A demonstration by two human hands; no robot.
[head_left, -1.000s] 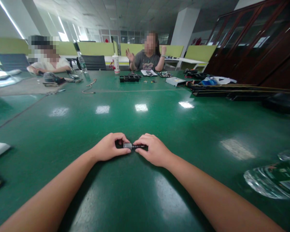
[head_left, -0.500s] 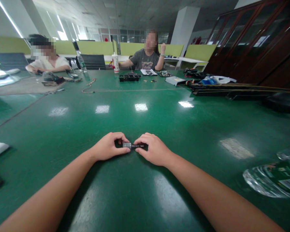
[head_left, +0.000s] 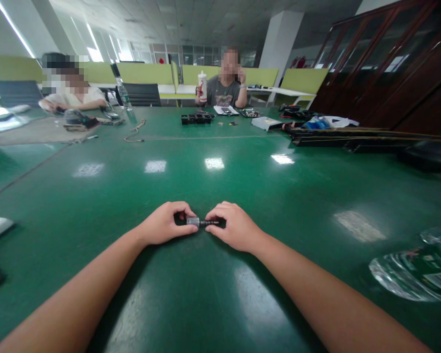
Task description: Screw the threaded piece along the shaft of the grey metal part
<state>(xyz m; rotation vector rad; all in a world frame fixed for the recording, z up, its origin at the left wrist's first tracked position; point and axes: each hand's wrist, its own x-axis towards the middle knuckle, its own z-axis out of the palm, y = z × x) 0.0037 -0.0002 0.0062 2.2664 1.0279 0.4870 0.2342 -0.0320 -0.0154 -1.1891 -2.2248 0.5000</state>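
A small part with a silver cylinder at one end and a dark, ringed stem at the other, much like a solenoid valve (head_left: 193, 221), lies level between my hands, low over the green table (head_left: 220, 181). Thumb and fingers of my left hand (head_left: 165, 223) are closed round its silver cylinder. My right hand (head_left: 234, 226) pinches the dark stem from the other side, and its fingertips partly cover that end. Whether the part touches the tabletop I cannot tell.
A clear plastic bottle with a green label (head_left: 419, 272) lies at the right. White objects sit at the left edge. Across the table are two people, a black plastic part (head_left: 196, 118), a standing bottle (head_left: 123, 93), a cable (head_left: 134, 132) and long dark bars (head_left: 353, 138).
My right hand has shifted very slightly to the right along the stem; my left hand stays put. Across the table, a person has lifted a white cup and brought the other hand nearer the head.
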